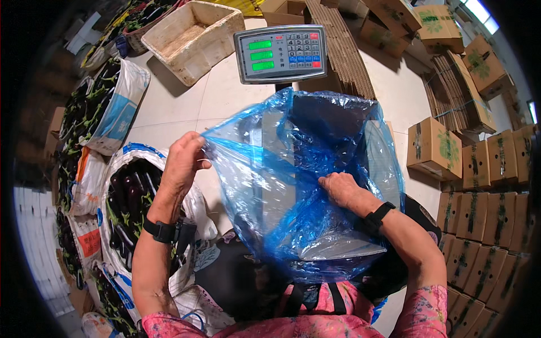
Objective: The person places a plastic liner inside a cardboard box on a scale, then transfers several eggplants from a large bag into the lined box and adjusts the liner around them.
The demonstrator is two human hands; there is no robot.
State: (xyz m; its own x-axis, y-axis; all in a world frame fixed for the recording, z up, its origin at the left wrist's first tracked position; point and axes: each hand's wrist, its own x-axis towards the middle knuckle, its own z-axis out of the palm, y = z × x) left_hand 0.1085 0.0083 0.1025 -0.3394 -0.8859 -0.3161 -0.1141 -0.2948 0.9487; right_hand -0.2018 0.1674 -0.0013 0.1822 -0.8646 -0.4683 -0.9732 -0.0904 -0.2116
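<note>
A thin, translucent blue plastic bag [253, 169] is spread over an open box [277, 186], whose pale flaps show through the film. My left hand [184, 156] pinches the bag's edge and pulls it out to the left, past the box. Over the middle of the box, my right hand [348, 190] grips bunched film, its fingertips partly hidden in the folds. Just beyond the box stands an electronic platform scale's display [281, 55], with lit green readouts and a keypad. The box hides whatever it rests on.
Woven sacks of eggplants [131, 186] crowd my left side. A dirty white foam box [194, 40] lies beyond them. Flattened cardboard [342, 46] leans behind the scale. Closed cartons [473, 215] are stacked along the right, with one carton [435, 148] nearer the box.
</note>
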